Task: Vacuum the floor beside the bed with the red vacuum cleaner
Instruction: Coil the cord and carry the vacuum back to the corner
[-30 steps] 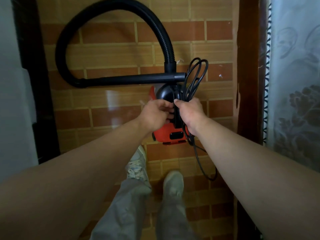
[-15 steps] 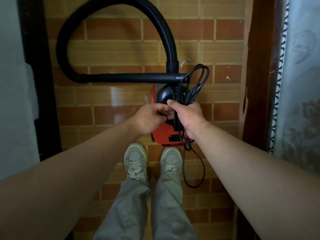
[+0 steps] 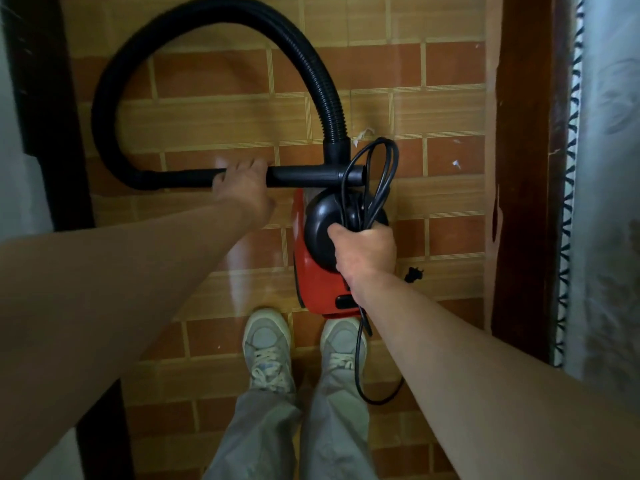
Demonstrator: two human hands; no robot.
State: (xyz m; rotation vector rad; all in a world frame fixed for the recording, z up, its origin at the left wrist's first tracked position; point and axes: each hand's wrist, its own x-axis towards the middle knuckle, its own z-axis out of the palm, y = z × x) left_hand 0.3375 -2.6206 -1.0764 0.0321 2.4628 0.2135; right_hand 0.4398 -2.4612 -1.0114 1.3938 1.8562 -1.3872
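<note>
The red vacuum cleaner (image 3: 317,282) hangs low over the tiled floor in front of my feet, its black top facing me. My right hand (image 3: 365,249) grips its handle together with a bundle of looped black power cord (image 3: 375,174); the plug (image 3: 412,274) dangles to the right. A black ribbed hose (image 3: 207,32) arcs up and left from the body and ends in a straight black tube (image 3: 304,174) lying crosswise. My left hand (image 3: 242,188) grips that tube near its middle.
The brown and orange tiled floor (image 3: 450,209) forms a narrow strip. A dark wooden bed frame (image 3: 523,168) with a pale patterned cover (image 3: 609,202) runs along the right. Dark furniture (image 3: 45,98) lines the left. Scraps of litter (image 3: 362,135) lie on the tiles.
My left hand left the vacuum's handle and moved up and left onto the black tube. My right hand kept hold of the handle and cord.
</note>
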